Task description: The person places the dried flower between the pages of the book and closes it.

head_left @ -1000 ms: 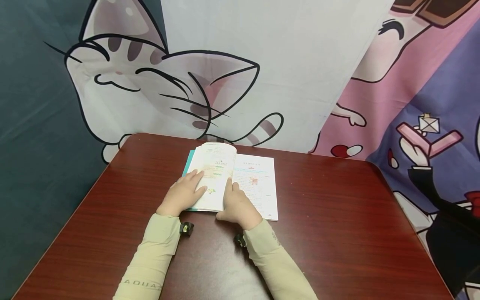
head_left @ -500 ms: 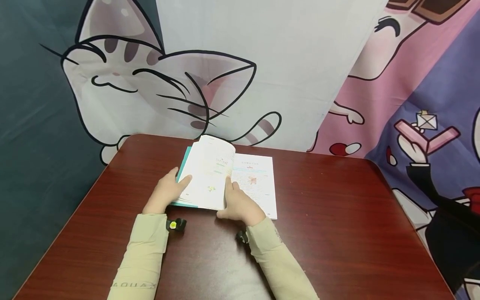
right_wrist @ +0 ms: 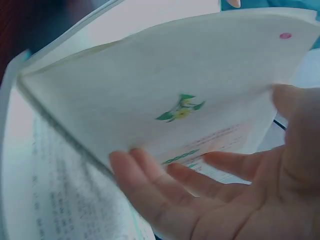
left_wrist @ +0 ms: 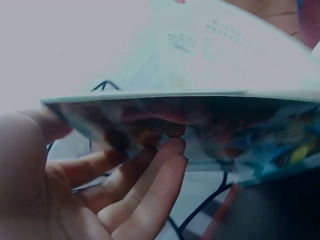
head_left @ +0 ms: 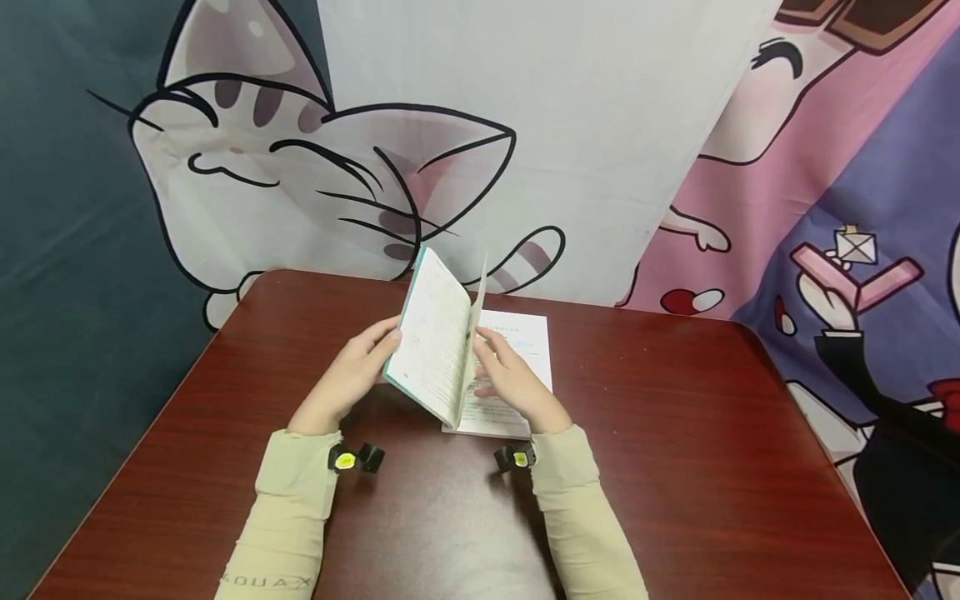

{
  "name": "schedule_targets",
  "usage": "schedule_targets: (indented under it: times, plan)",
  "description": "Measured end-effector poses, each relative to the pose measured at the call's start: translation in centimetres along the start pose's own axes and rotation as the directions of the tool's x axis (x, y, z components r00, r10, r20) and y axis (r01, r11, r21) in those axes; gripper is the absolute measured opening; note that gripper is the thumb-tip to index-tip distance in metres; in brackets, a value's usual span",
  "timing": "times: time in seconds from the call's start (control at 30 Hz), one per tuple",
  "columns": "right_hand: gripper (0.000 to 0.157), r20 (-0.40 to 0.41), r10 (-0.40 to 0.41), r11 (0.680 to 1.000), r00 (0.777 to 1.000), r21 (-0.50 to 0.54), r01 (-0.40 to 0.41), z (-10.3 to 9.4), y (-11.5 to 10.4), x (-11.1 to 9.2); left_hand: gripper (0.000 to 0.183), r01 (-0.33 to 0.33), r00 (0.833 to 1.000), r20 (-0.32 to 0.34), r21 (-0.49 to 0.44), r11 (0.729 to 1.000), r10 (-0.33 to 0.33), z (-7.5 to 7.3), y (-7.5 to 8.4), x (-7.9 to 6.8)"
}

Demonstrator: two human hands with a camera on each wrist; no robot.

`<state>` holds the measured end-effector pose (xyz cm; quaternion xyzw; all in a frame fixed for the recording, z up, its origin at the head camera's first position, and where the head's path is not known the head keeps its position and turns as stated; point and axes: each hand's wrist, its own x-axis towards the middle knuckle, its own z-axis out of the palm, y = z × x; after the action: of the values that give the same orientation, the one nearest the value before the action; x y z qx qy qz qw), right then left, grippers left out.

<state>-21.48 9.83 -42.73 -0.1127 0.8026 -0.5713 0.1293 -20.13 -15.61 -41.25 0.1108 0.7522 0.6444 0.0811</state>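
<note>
An open book (head_left: pixel 431 333) with a teal cover stands partly raised above the table in the head view. Its left side tilts up, a few pages stand near upright, and the right page (head_left: pixel 517 329) lies flat. My left hand (head_left: pixel 348 371) grips the left cover's edge, thumb on the inner side and fingers underneath; the left wrist view shows those fingers against the dark, colourful cover (left_wrist: pixel 260 125). My right hand (head_left: pixel 517 379) touches the raised pages with extended fingers. In the right wrist view, a lifted page (right_wrist: pixel 125 100) bears a small yellow flower print.
The brown wooden table (head_left: pixel 675 433) extends around the book. Behind it hangs a cloth backdrop (head_left: pixel 600 150) with cartoon cat drawings. Each wrist carries a small black camera, one of them the left wrist camera (head_left: pixel 356 458).
My left hand has moved from the page surface to the cover's edge and lifted the book's left side. The right hand has shifted right, off the gutter, beside the raised pages.
</note>
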Motion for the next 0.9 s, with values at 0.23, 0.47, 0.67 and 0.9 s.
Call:
schedule_targets:
  times: [0.23,0.47,0.67,0.9]
  plan:
    - [0.056,0.019,-0.047,0.978,0.999,0.203,0.042,-1.4,-0.8,-0.4,0.053,-0.047,0.990,0.138,0.035,0.998,0.042,2.8,-0.3,0.6]
    - [0.065,-0.043,0.044,0.998,0.998,0.056,-0.042,-3.4,-1.3,-1.5,0.051,-0.075,0.980,0.198,0.219,0.973,0.031,5.1,-1.4,1.1]
    - [0.070,-0.036,0.075,0.997,0.997,-0.028,-0.076,-5.4,-1.0,-2.2,0.052,-0.113,0.966,0.255,0.291,0.950,0.037,6.6,-2.3,1.1]
    - [0.061,-0.072,0.061,0.996,0.996,-0.057,-0.065,-7.6,-0.6,-3.0,0.049,-0.154,0.953,0.298,0.311,0.938,0.058,7.9,-3.3,1.3]
